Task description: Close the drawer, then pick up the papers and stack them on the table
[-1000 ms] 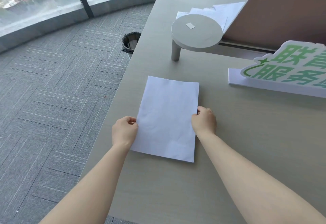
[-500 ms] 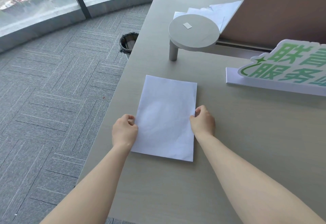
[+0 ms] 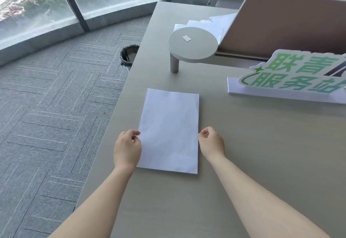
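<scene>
I see the paper stack point(image 3: 169, 131) flat on the counter point(image 3: 262, 153) near its left edge; my left hand point(image 3: 127, 148) and right hand point(image 3: 212, 143), loosely curled, touch its long sides; bare counter lies rightward

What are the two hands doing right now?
Left hand: loosely curled at the paper stack's left edge, gripping nothing.
Right hand: the same at its right edge.

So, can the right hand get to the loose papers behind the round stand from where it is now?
Probably yes. The right hand is free beside the paper stack, and bare table lies ahead. The round stand covers part of the loose papers, so it must reach over or around.
</scene>
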`<action>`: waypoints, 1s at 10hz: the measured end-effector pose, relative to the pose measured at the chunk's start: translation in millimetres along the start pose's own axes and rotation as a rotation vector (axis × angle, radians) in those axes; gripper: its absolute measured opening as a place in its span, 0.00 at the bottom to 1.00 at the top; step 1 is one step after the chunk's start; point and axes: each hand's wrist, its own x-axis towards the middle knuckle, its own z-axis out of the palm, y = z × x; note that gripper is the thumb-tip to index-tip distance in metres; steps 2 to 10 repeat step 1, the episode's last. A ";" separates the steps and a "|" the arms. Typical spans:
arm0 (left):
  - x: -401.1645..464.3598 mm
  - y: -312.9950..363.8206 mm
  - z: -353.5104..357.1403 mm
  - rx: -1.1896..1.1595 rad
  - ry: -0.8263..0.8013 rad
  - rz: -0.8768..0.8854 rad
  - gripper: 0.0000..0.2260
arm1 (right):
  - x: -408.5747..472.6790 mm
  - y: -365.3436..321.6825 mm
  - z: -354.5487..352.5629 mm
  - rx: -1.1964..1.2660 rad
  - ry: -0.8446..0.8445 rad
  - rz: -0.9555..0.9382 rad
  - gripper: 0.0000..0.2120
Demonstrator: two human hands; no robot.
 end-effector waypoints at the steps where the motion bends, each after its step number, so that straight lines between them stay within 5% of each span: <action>1: -7.4 8.5 1.4 -0.051 -0.001 0.028 0.11 | -6.0 5.9 -6.4 0.069 -0.012 0.018 0.04; 10: -7.4 8.5 1.4 -0.051 -0.001 0.028 0.11 | -6.0 5.9 -6.4 0.069 -0.012 0.018 0.04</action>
